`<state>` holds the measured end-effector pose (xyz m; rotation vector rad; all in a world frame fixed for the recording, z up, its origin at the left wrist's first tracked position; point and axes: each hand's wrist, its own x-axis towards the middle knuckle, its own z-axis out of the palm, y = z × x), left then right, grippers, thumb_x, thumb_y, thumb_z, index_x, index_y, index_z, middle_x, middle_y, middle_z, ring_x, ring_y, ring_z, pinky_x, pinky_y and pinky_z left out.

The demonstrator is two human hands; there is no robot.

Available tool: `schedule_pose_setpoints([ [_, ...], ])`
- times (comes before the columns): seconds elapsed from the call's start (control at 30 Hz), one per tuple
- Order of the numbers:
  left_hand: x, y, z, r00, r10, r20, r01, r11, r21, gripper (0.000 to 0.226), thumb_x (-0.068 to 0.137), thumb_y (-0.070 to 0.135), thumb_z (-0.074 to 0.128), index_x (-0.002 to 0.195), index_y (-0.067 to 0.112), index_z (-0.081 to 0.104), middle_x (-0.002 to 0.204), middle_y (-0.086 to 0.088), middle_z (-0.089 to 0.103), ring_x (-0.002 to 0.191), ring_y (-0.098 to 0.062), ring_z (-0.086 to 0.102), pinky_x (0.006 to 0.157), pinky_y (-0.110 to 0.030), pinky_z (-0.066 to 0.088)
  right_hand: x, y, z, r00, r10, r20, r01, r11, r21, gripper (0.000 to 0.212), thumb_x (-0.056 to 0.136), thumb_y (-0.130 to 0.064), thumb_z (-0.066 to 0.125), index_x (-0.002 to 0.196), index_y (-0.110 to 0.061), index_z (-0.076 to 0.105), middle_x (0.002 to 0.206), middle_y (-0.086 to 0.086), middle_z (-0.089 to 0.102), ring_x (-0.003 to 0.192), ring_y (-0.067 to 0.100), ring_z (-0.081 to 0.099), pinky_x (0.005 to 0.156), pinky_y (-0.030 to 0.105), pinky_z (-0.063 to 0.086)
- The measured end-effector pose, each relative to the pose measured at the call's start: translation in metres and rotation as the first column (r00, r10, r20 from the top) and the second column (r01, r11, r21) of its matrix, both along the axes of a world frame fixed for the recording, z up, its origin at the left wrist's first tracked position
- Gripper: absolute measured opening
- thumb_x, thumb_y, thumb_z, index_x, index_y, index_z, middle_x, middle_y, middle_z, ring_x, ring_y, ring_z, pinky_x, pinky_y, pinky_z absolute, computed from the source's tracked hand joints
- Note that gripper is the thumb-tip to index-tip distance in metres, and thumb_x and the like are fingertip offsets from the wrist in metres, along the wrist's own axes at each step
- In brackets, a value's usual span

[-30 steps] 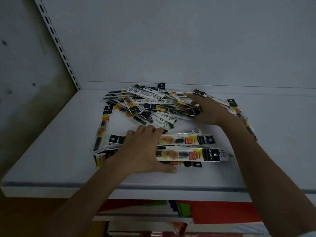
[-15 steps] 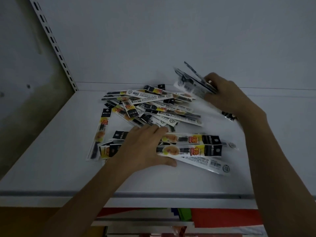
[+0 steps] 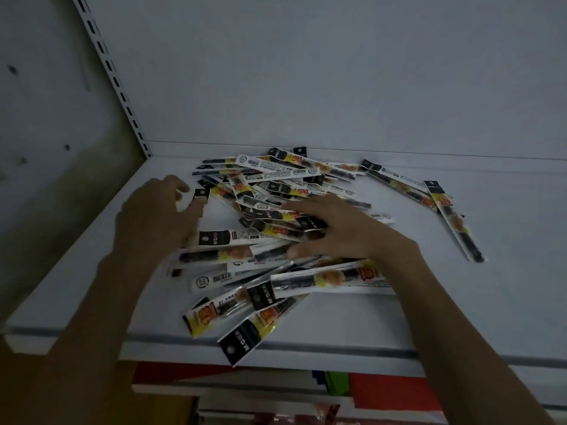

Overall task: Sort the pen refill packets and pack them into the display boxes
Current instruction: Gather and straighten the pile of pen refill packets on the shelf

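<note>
A loose pile of pen refill packets (image 3: 276, 191), long clear sleeves with black headers and yellow-orange print, covers the middle of a white shelf (image 3: 506, 302). My right hand (image 3: 334, 231) lies flat on the pile's centre with fingers spread, pressing several packets. My left hand (image 3: 156, 213) is at the pile's left edge, fingers loosely bent, thumb tip touching the black header of one packet (image 3: 201, 194). Two packets (image 3: 451, 216) lie apart at the right. No display box is in view.
A slotted metal upright (image 3: 101, 56) runs up the back left corner, with a grey back panel behind the pile. One packet (image 3: 242, 342) hangs over the shelf's front edge. Red and green items (image 3: 383, 391) sit on the shelf below.
My right hand, which held a bunch of packets up at the back right, has come down flat on the pile. My left hand slid left off the front packets. Packets now spread toward the front edge.
</note>
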<state>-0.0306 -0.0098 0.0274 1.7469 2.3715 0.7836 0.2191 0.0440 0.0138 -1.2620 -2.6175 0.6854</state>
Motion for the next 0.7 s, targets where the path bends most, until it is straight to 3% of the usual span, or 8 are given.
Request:
schedule_pose_setpoints([
  [0.1,-0.015,0.028,-0.031,0.997,0.082,0.0,-0.08,0.97,-0.232,0.041,0.081,0.04,0.066,0.095,0.003,0.057,0.091,-0.015,0.06,0.083,-0.028,0.054,0.068,-0.03,0.038,-0.003,-0.002,-0.002,0.999,-0.014,0.033,0.013,0.999,0.035,0.089,0.067,-0.067,0.061,0.143,-0.038,0.024,0.149,-0.006,0.03,0.135,0.018,0.022,0.111,0.043,0.024],
  [0.2,-0.016,0.035,-0.031,0.997,0.071,0.033,-0.062,0.971,-0.232,0.021,0.08,0.019,0.07,0.085,0.0,0.061,0.076,-0.013,0.057,0.072,-0.024,0.052,0.067,-0.03,0.042,-0.004,-0.002,-0.003,0.998,-0.043,0.055,0.038,0.995,0.093,0.086,0.068,-0.068,0.059,0.141,-0.034,0.031,0.145,-0.004,0.036,0.129,0.018,0.028,0.107,0.045,0.028],
  [0.33,-0.025,0.011,0.007,0.985,0.167,0.031,-0.169,0.982,0.083,0.017,0.086,0.01,0.059,0.094,-0.005,0.063,0.08,-0.023,0.056,0.07,-0.029,0.05,0.065,-0.034,0.038,-0.004,-0.003,-0.005,0.996,-0.06,0.058,0.048,0.979,0.197,0.084,0.069,-0.068,0.058,0.139,-0.029,0.037,0.138,-0.002,0.04,0.125,0.019,0.032,0.105,0.046,0.03],
  [0.43,0.021,-0.023,0.031,0.992,-0.01,-0.124,0.055,0.93,0.363,0.017,0.088,0.009,0.052,0.097,0.001,0.064,0.092,-0.023,0.055,0.076,-0.022,0.043,0.066,-0.03,0.031,-0.008,0.001,-0.005,0.995,-0.076,0.058,0.067,0.988,0.139,0.08,0.07,-0.069,0.056,0.135,-0.024,0.044,0.134,0.001,0.046,0.122,0.02,0.038,0.103,0.044,0.033],
  [0.5,0.067,-0.049,0.02,0.96,-0.2,-0.198,0.263,0.889,0.374,0.031,0.089,0.021,0.045,0.107,0.003,0.062,0.106,-0.018,0.055,0.089,-0.016,0.04,0.074,-0.025,0.032,-0.008,0.003,-0.005,0.999,-0.028,-0.038,0.029,0.999,0.031,0.066,0.075,-0.07,0.05,0.119,-0.021,0.058,0.12,0.007,0.057,0.111,0.024,0.049,0.097,0.045,0.04],
  [0.6,0.101,-0.073,-0.027,0.826,-0.456,-0.33,0.52,0.843,0.137,0.066,0.09,0.057,0.027,0.127,0.007,0.05,0.129,-0.011,0.044,0.112,-0.02,0.036,0.089,-0.034,0.041,-0.003,0.001,0.001,0.965,-0.144,-0.218,0.101,0.975,-0.196,0.043,0.092,-0.05,0.034,0.117,-0.023,0.056,0.123,0.007,0.055,0.112,0.022,0.048,0.098,0.041,0.038],
  [0.67,0.099,-0.071,-0.05,0.706,-0.557,-0.438,0.59,0.804,-0.072,0.092,0.08,0.078,0.021,0.139,0.009,0.037,0.147,-0.011,0.027,0.13,-0.028,0.025,0.109,-0.044,0.025,0.001,0.003,0.006,0.951,-0.227,-0.211,0.164,0.946,-0.279,0.037,0.098,-0.036,0.031,0.119,-0.02,0.058,0.129,0.002,0.053,0.114,0.017,0.048,0.097,0.033,0.037],
  [0.7,0.096,-0.067,-0.056,0.657,-0.585,-0.476,0.614,0.781,-0.113,0.101,0.075,0.083,0.022,0.143,0.01,0.03,0.152,-0.012,0.018,0.136,-0.03,0.017,0.115,-0.044,0.012,0.001,0.005,0.009,0.964,-0.205,-0.17,0.164,0.96,-0.227,0.034,0.098,-0.031,0.035,0.118,-0.019,0.06,0.127,0.0,0.055,0.112,0.016,0.049,0.094,0.03,0.038],
])
